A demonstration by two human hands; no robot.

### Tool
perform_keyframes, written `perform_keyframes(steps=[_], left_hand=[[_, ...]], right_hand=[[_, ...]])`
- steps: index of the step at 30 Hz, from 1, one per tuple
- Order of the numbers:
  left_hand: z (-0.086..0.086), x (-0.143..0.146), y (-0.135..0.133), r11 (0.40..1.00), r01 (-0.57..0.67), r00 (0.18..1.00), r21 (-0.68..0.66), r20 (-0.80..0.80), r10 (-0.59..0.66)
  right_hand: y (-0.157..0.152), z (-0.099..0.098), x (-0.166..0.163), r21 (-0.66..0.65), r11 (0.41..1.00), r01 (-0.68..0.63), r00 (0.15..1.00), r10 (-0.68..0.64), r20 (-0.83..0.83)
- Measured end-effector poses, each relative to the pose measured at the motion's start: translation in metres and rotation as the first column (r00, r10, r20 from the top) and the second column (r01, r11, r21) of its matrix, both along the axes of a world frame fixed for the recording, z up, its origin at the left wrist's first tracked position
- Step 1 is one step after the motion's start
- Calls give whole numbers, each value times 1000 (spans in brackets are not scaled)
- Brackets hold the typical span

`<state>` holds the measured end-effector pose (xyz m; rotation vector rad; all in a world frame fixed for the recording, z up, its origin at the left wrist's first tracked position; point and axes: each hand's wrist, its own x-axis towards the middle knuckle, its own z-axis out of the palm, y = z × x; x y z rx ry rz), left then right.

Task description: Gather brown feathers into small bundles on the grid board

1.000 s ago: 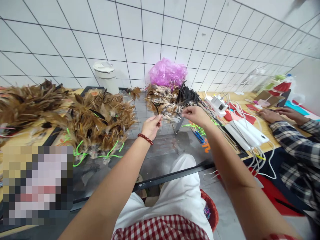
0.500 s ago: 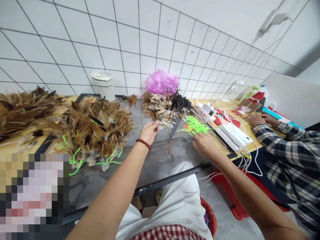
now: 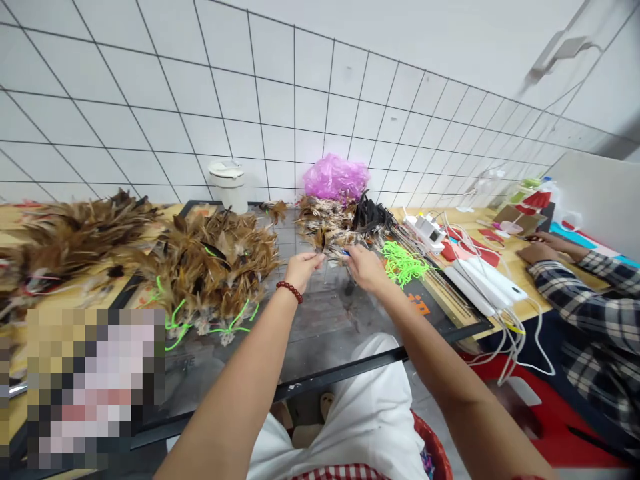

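Note:
My left hand (image 3: 303, 268), with a red bead bracelet at the wrist, pinches a small bunch of brown feathers (image 3: 323, 241) above the dark cutting mat (image 3: 330, 320). Close to its right, my right hand (image 3: 363, 265) is closed on a small blue-tipped thing I cannot make out, its fingertips almost meeting the feather bunch. Behind both hands lies a loose heap of mottled and black feathers (image 3: 350, 220). A tangle of neon green cord (image 3: 403, 261) sits just right of my right hand.
Tied brown feather bundles (image 3: 215, 260) with green cord lie left, more feathers (image 3: 65, 240) further left. A white lidded jar (image 3: 229, 185) and pink plastic bag (image 3: 335, 179) stand by the tiled wall. White chargers and cables (image 3: 485, 283) lie right, beside another person's checked sleeve (image 3: 590, 300).
My right hand dropped from the feather heap to the mat by the green cord, then came back up to the left hand's bunch. The camera view shifted slightly.

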<state>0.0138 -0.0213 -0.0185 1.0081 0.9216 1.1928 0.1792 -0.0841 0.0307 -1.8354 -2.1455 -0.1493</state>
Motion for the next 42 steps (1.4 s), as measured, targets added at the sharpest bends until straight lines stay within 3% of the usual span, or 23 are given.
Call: perform_keyframes(steps=[3,6,9,13,23,42], left_hand=[[-2,-1,2,1000,1,998,-17,64,0],[-5,2,2,1000,-10,1000,17,3,9],[-6,4,1,997,-14,985,73,-169,26],[-5,4,1,993,-16,961,116,-271,47],[-8,5,2,988,-43,945,148,-314,88],[-1,4,-5,968,71,881,240,-471,52]], right_hand=[[1,-16,-3,2,1000,28,1000,-28,2],[-5,-20,1,-9,1000,24,999,-23,39],[-9,-19,4,-30,999,32,998,-30,49],[-9,-18,4,-66,997,37,998,-33,62],[-12,-16,-1,-139,990,34,999,-28,45],[-9,-18,-4,-163,986,28,997,-15,78]])
